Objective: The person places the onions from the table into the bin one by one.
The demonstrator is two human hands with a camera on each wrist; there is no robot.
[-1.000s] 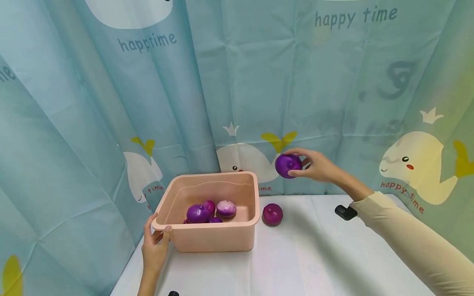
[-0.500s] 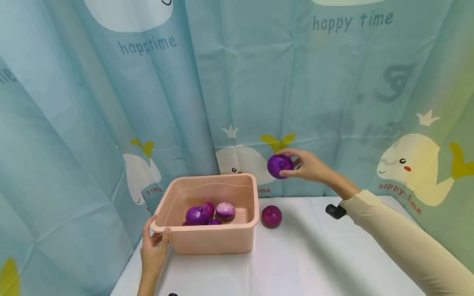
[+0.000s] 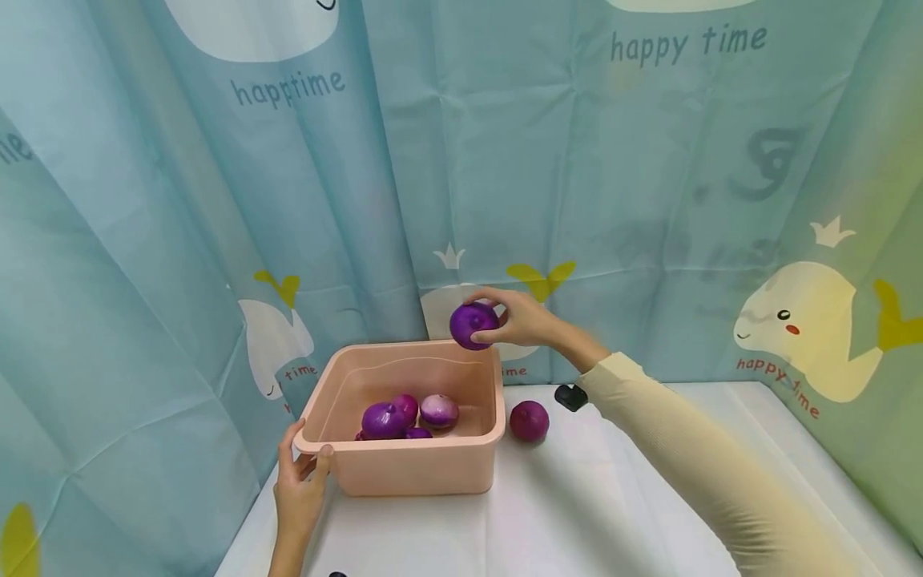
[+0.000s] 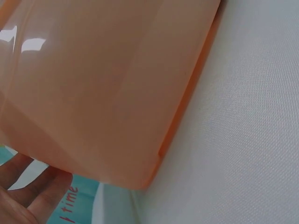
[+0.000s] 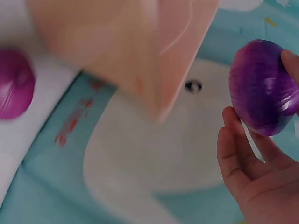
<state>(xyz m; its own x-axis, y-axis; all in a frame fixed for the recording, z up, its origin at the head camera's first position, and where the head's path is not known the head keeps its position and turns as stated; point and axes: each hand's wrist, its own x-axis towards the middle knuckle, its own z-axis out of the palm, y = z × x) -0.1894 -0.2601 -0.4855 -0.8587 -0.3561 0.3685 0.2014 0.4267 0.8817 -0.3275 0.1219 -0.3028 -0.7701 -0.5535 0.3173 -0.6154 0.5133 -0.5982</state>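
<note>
A pink plastic tub (image 3: 404, 469) stands on the white table, and several purple onions (image 3: 385, 420) lie inside it. My left hand (image 3: 301, 473) grips the tub's near left corner, thumb over the rim; its palm (image 4: 28, 193) shows below the tub wall (image 4: 103, 88). My right hand (image 3: 522, 319) holds a purple onion (image 3: 473, 324) in the air above the tub's far right corner. In the right wrist view the fingers (image 5: 243, 163) curl round that onion (image 5: 264, 88). Another darker onion (image 3: 530, 421) lies on the table just right of the tub, and shows again as the onion (image 5: 14, 84).
A blue curtain (image 3: 577, 176) printed with whales hangs close behind and on both sides. A small black object (image 3: 570, 396) lies on the table behind the right forearm. White tabletop (image 3: 598, 513) stretches to the front and right.
My right hand has carried the purple onion leftward, from right of the tub to above its far right corner. The left hand has stayed on the tub.
</note>
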